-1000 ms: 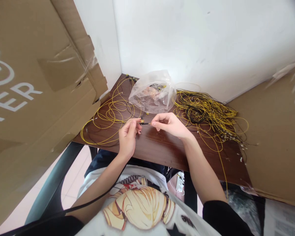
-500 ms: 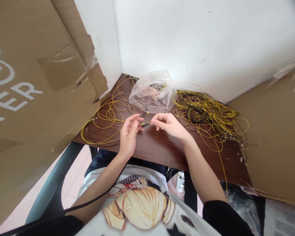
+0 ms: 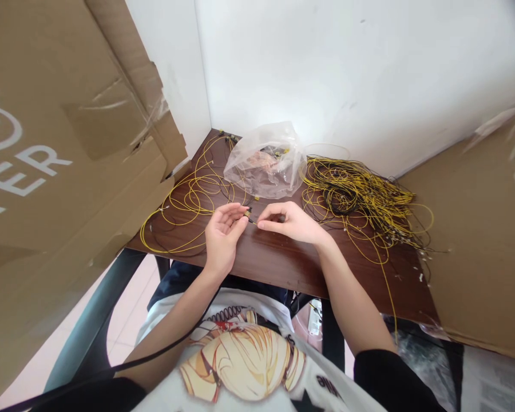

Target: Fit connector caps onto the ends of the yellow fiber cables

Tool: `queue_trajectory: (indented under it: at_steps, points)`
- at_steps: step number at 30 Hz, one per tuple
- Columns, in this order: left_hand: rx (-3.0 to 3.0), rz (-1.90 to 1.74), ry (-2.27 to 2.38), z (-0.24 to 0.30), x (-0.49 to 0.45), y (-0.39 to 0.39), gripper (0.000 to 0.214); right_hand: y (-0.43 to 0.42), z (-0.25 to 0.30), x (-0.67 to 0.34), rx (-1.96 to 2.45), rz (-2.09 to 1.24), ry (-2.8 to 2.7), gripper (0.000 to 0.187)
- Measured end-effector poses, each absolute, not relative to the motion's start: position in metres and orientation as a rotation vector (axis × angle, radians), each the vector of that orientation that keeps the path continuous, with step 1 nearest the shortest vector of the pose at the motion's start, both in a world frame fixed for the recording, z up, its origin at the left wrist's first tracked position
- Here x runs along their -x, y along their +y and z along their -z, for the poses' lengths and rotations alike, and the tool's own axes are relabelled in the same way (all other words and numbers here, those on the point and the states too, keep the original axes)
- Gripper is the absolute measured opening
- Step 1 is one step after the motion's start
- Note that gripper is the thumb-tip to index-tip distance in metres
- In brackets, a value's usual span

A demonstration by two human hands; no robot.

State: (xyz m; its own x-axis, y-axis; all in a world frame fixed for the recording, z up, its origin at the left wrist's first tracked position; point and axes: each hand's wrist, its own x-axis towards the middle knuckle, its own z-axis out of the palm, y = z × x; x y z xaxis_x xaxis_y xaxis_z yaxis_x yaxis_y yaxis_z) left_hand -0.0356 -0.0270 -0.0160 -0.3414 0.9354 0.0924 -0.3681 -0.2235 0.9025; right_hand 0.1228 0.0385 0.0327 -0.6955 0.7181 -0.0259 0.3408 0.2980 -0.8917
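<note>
Between the fingertips of my left hand (image 3: 224,233) is a small black cable connector (image 3: 250,218) with a yellowish part, its far side covered by the fingers. My right hand (image 3: 289,222) pinches the thin yellow cable end (image 3: 254,223) that comes out of the connector's right side. The two hands face each other just above the front of the brown table (image 3: 278,257). Loose loops of yellow cable (image 3: 193,197) lie to the left of my left hand. Behind both hands sits a clear plastic bag (image 3: 264,163) with small parts inside.
A tangled heap of yellow and black cables (image 3: 352,194) covers the table's right side, one strand hanging over the front edge. Cardboard boxes stand close on the left (image 3: 81,137) and right (image 3: 476,240). A white wall (image 3: 335,74) rises behind the table.
My left fingers have closed in on the connector. My right hand has shifted slightly left, nearer to my left hand, still pinching the cable.
</note>
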Motion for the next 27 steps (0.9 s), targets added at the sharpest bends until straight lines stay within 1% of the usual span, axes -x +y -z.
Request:
queue_trajectory:
  at_steps: [6,11,18,27]
  points:
    - [-0.907,-1.707,1.023,0.0141,0.0343,-0.0290,0.028,0.0376,-0.0346,-0.1198,1.002,-1.210,-2.031,0.024]
    - [-0.929,-1.674,1.050,0.0103,0.0332,-0.0304,0.026,0.0361,-0.0332,-0.1163,0.984,-1.196,-2.028,0.018]
    - [-0.934,-1.664,1.062,0.0111,0.0346,-0.0306,0.026,0.0342,-0.0333,-0.1139,1.007,-1.217,-2.029,0.020]
    - [-0.941,-1.647,1.102,0.0104,0.0351,-0.0308,0.023,0.0353,-0.0346,-0.1158,1.022,-1.170,-2.013,0.016]
